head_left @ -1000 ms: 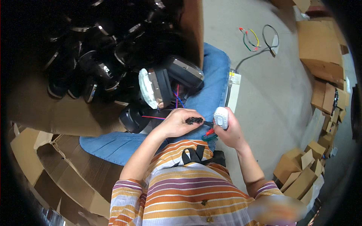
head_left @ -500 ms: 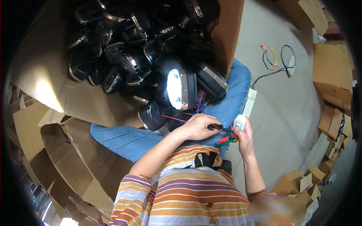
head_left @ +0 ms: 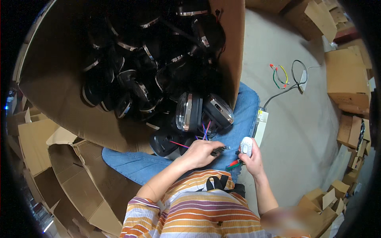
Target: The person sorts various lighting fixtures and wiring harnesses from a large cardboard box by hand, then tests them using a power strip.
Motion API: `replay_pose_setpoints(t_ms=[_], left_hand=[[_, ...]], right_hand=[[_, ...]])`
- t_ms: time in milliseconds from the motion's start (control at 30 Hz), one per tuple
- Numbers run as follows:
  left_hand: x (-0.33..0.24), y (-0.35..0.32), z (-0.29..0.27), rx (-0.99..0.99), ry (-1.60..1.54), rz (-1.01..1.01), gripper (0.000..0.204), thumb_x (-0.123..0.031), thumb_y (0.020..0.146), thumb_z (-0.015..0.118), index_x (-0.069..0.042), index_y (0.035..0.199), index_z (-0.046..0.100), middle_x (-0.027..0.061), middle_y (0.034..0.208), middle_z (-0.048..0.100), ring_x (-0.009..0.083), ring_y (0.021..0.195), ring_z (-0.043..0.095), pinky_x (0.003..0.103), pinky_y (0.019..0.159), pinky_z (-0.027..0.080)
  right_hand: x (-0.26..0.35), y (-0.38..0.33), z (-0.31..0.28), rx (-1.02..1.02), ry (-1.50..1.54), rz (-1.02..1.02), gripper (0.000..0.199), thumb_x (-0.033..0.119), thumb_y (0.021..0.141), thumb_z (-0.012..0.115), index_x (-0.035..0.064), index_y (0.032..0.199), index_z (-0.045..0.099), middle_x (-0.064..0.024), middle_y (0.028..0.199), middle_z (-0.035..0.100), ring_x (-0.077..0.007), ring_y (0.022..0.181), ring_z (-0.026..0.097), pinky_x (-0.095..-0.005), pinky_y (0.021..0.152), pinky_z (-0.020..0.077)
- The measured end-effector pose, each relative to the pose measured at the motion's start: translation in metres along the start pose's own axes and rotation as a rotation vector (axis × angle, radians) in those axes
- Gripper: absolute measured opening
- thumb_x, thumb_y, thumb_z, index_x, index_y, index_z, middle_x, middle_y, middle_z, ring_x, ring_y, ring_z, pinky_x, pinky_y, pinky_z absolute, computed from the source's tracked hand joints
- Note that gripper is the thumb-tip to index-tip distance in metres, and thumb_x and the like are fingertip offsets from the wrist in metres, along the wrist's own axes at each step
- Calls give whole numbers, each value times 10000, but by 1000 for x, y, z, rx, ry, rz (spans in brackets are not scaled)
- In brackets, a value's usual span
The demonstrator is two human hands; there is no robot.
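My left hand [head_left: 201, 153] is closed on a black wire connector [head_left: 218, 151] above my lap. Just to its right, my right hand [head_left: 254, 162] grips a white switch [head_left: 246, 145] with an oval button, the thumb against its lower end. Red and green clips [head_left: 234, 164] on leads hang below the switch. Beyond my left hand, a round black lamp [head_left: 189, 112] with a clear lens and chrome band stands unlit at the carton's edge. A second lamp [head_left: 219, 110] leans beside it, and a third black lamp [head_left: 162, 141] lies nearer. Red and blue wires [head_left: 206, 131] run among them.
A large cardboard carton [head_left: 135, 135] full of black lamps tilts toward me. At right, a white power strip [head_left: 260, 127] lies beside my leg, with a grey cable and coloured leads [head_left: 281, 76] on the floor. Cardboard boxes [head_left: 347, 75] line the right side; folded cartons [head_left: 71, 166] stand left.
The lamp at the carton's edge was brightly lit and is now dark. My left hand and the connector have drawn away from the switch, leaving a gap. The view has shifted slightly.
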State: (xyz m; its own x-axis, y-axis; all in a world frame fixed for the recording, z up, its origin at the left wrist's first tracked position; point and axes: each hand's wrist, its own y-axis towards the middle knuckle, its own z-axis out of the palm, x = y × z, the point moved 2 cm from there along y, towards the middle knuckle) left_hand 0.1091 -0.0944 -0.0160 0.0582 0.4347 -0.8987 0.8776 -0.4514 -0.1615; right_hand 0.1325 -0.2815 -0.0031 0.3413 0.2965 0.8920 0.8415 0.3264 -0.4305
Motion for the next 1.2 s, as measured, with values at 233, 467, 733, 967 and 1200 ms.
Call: replay_pose_setpoints(t_ms=[233, 467, 733, 967, 1200], left_hand=[[-17, 0, -76, -490, -397, -6, 111, -17, 773, 472, -5, 806, 577, 52, 751, 566, 112, 653, 462, 218, 612, 379], [-23, 41, -86, -733, -520, 160, 337, -241, 870, 344, 8, 858, 571, 106, 923, 550, 169, 823, 485, 287, 798, 367], [-29, 102, -142, -838, -978, -77, 187, -157, 807, 493, 15, 864, 540, -37, 512, 365, 47, 439, 314, 191, 411, 259], [-2, 158, -185, -1018, -614, -24, 151, -105, 743, 566, -27, 872, 560, -3, 603, 482, 78, 510, 432, 206, 432, 332], [10, 193, -209, -811, -665, -151, 132, -134, 745, 550, -43, 840, 536, 34, 608, 503, 119, 514, 462, 244, 412, 348]], right_hand=[[-1, 2, -7, -15, 5, 41, 261, -14, 634, 471, 20, 888, 419, -20, 736, 464, -91, 683, 452, -220, 609, 379], [-1, 0, -3, 70, 33, 19, 272, -14, 632, 477, 17, 897, 425, -17, 734, 455, -83, 677, 436, -219, 610, 374], [-1, 2, -6, 53, 110, 33, 273, -29, 608, 488, 30, 869, 433, -1, 735, 454, -76, 675, 439, -209, 609, 375], [-4, 5, -7, 96, 94, 22, 298, -30, 623, 491, 16, 910, 426, -5, 745, 445, -77, 693, 430, -215, 626, 370], [-1, 8, -4, 101, 83, 76, 290, -13, 637, 496, 18, 917, 427, -6, 750, 445, -74, 687, 427, -218, 611, 373]])
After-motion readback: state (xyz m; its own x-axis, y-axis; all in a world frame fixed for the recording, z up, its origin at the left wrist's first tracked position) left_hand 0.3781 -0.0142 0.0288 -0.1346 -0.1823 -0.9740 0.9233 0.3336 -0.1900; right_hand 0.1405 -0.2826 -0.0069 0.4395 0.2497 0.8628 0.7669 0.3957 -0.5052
